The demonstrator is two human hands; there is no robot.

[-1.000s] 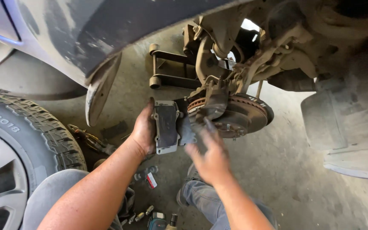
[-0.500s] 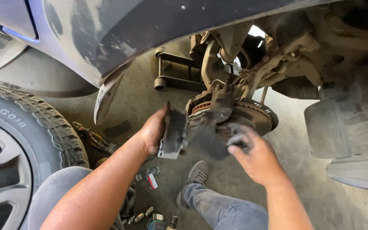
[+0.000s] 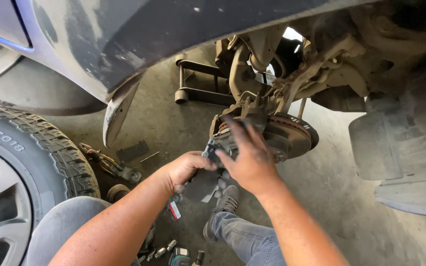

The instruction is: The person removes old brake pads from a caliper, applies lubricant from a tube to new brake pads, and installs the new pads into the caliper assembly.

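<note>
I sit under a raised car's wheel arch, facing the bare hub. My left hand (image 3: pixel 186 170) grips a dark brake pad (image 3: pixel 212 150) by its lower edge and holds it against the caliper (image 3: pixel 237 125). My right hand (image 3: pixel 247 157) lies over the pad and caliper, fingers spread and pointing up-left, pressing on them. The rusty brake disc (image 3: pixel 292 135) sits just right of both hands. Much of the pad is hidden behind my right hand.
A removed wheel with its tyre (image 3: pixel 30 157) leans at the left. Pliers (image 3: pixel 107 162), a flat pad (image 3: pixel 131 151), sockets (image 3: pixel 161 251) and a small red-and-white item (image 3: pixel 174 211) lie on the concrete floor. A mud flap (image 3: pixel 117 116) hangs near. My shoe (image 3: pixel 225 202) rests below the hub.
My left hand has shifted right and down with the brake pad toward the caliper. My right hand has moved up from beside the disc and now covers the pad.
</note>
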